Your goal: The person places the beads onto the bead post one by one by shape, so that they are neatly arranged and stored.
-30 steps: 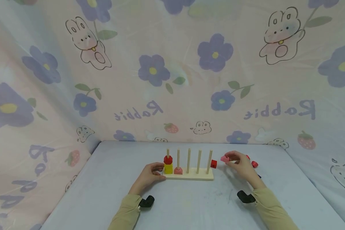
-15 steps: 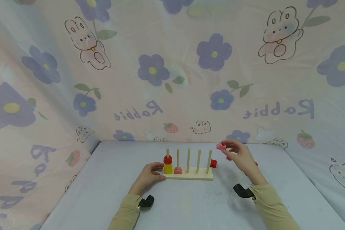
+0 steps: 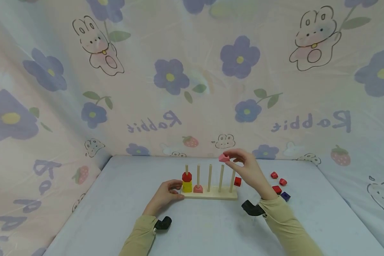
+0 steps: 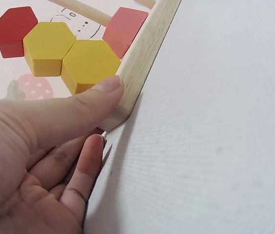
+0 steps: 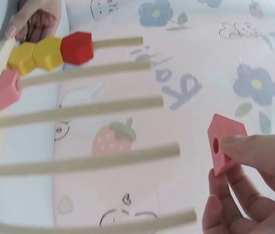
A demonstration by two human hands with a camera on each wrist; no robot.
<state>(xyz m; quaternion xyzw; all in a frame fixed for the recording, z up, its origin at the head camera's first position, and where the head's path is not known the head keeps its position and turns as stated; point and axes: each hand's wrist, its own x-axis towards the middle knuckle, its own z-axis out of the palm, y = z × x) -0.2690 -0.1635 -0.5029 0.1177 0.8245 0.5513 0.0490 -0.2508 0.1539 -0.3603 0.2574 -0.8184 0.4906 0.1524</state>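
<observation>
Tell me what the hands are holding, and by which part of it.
The right hand pinches a pink block by its sides, near the hole; the left hand grips the stand by its base's left end.

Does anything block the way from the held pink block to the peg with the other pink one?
Nothing visible: the pink block in the right hand appears to be above the peg tips. Lower down, the middle peg would stand in between.
</observation>
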